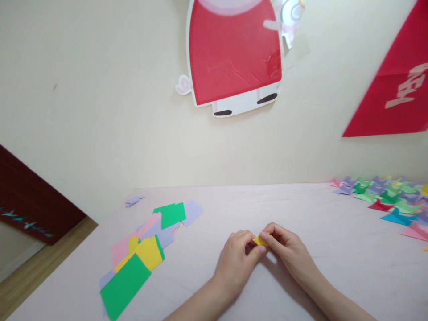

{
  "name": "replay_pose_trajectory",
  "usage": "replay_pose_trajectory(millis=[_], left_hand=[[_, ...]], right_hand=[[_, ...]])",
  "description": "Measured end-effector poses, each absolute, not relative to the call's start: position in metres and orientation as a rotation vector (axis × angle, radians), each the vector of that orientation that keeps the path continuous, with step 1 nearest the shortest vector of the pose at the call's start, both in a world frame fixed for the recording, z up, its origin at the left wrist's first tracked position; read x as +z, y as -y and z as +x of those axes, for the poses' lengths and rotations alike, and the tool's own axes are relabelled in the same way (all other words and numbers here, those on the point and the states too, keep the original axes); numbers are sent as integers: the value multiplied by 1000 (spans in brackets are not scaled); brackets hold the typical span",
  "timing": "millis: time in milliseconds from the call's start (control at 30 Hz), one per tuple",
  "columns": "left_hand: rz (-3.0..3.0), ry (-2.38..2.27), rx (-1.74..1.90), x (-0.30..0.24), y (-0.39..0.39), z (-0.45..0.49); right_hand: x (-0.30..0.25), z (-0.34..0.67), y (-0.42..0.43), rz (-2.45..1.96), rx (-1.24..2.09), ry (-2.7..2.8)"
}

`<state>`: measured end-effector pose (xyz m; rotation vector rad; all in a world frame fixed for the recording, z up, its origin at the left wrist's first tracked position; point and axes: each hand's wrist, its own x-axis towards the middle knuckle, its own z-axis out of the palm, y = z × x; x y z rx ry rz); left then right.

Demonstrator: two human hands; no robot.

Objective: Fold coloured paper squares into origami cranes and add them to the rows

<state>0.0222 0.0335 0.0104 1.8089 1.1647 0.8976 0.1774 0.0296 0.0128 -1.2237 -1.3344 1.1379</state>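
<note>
A small folded piece of yellow paper (260, 241) is pinched between my two hands, just above the pale tabletop (207, 276). My left hand (238, 254) grips its left side with thumb and curled fingers. From the right, my right hand (286, 248) presses the paper between thumb and fingers. Much of the yellow paper is covered by the fingertips, so its full shape cannot be made out.
Loose coloured sheets, with a green sheet (125, 285) in front, lie spread on the left. A small purple folded paper (133, 201) sits behind them. Rows of folded paper figures (397, 217) stand at the far right. A wall (160, 147) borders the table's back.
</note>
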Motion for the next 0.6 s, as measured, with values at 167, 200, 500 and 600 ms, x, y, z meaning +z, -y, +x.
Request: replay_pose_trajectory(millis=[167, 200, 500, 600], left_hand=[[1802, -1107, 921, 13, -33, 21], [1779, -1094, 929, 12, -33, 21], [1690, -1009, 963, 9, -34, 20], [1645, -1029, 958, 10, -33, 20]], right_hand=[[13, 178, -28, -1251, 1121, 1342], [13, 178, -28, -1247, 1128, 1332], [12, 179, -29, -1179, 1214, 1266], [13, 179, -28, -1184, 1202, 1247]])
